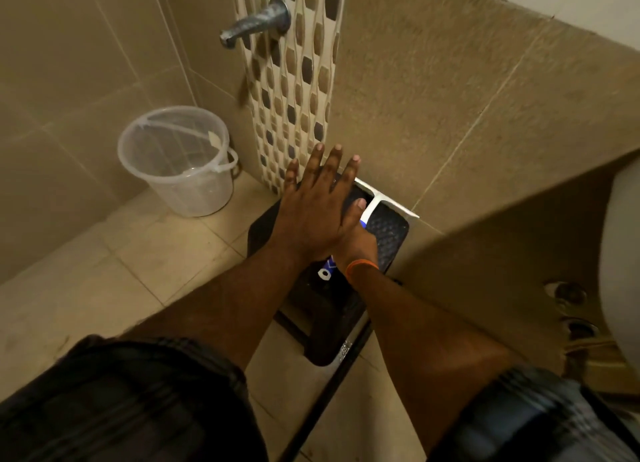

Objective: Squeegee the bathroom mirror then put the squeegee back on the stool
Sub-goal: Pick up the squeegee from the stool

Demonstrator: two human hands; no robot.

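Below, left hand [313,205] spread flat; right hand [358,239] grips squeegee [372,207] on stool [388,233].

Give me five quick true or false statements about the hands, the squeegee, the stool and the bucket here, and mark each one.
1. The squeegee lies on the stool. True.
2. The left hand is curled in a fist. False: its fingers are straight and spread, above the stool.
3. The bucket stands on the stool. False: it stands on the floor, left of the stool.
4. The right hand is on the squeegee's handle. True, though the left hand hides most of it.
5. The tap is above the bucket, on the wall. True.
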